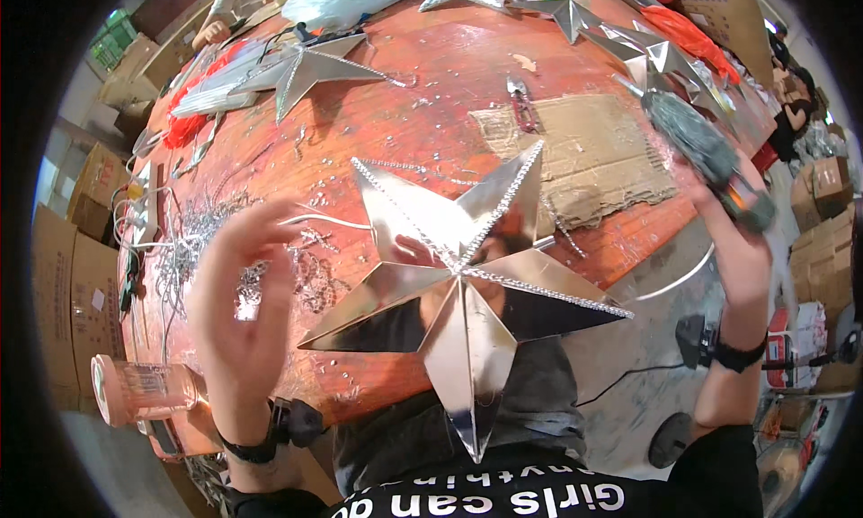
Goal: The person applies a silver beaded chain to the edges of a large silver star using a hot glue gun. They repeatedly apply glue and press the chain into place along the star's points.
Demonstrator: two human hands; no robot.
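The silver star (476, 325) overlaps cardboard (598, 154) at half past one; pliers (524, 114) lie at one. Left hand's (232, 280) fingers curve loosely apart; right hand's (726, 226) grip a glue gun (701, 141).

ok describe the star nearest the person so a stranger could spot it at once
Find the big red table and follow it to its near edge. There, between the left hand and right hand, is a shiny silver five-pointed star. Unlike the stars farther back, it sits right at the front, with sparkling chain on three ridges and two bare.
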